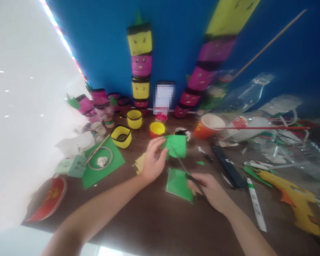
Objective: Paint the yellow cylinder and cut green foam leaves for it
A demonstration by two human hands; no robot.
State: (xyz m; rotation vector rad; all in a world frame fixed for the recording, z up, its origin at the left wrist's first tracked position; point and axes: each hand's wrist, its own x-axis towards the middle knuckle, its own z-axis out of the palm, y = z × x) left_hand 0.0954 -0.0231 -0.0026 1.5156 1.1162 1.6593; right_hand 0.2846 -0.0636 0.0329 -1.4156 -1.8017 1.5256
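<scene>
The left hand [155,156] holds a small green sheet [179,144] by its left edge, with the thumb and the fingers nearly closed on it, and the sheet is above the brown table [133,217]. The right hand [209,190] has its fingers bent around the dark handles of the scissors [180,162], whose blades point up and to the left, with the tip in front of the sheet; because of the blur, I cannot tell how far the blades are open. Below the sheet, a green stack [179,185] lies on the table, just beside the right hand. A beige piece [140,164] lies near the left wrist, and a small green scrap [200,163] lies to the right of the sheet. Farther to the right are a white marker [256,205] and a yellow glue gun [296,199].
</scene>
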